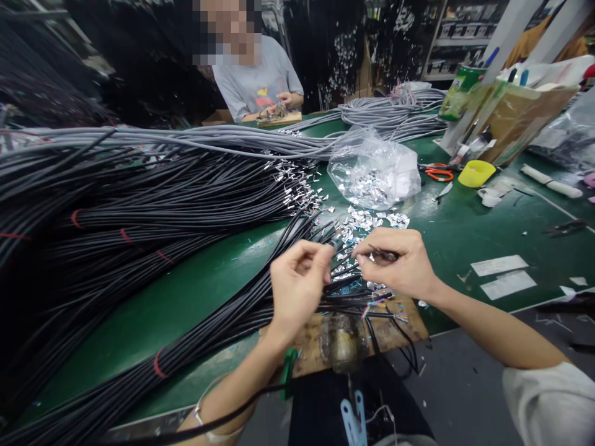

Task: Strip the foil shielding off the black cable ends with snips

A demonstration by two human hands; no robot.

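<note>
My left hand (300,279) is closed in a pinch around a cable end (335,240), its tip blurred. My right hand (400,263), also closed, grips a small dark metal tool (385,253) whose kind I cannot make out. The two hands face each other with a narrow gap between them. Below lies a wooden board (302,356) bearing a worn, rounded metal piece (344,344). Stripped cable ends with coloured wires (374,306) rest at the board's far edge. A bundle of black cables (204,334) runs under my left arm.
Black cable bundles (186,204) and grey cables (209,139) cover the left of the green table (232,272). Foil scraps (362,220), a clear plastic bag (376,170), orange-handled scissors (439,172) and yellow tape (476,173) lie beyond. A co-worker (260,80) sits opposite.
</note>
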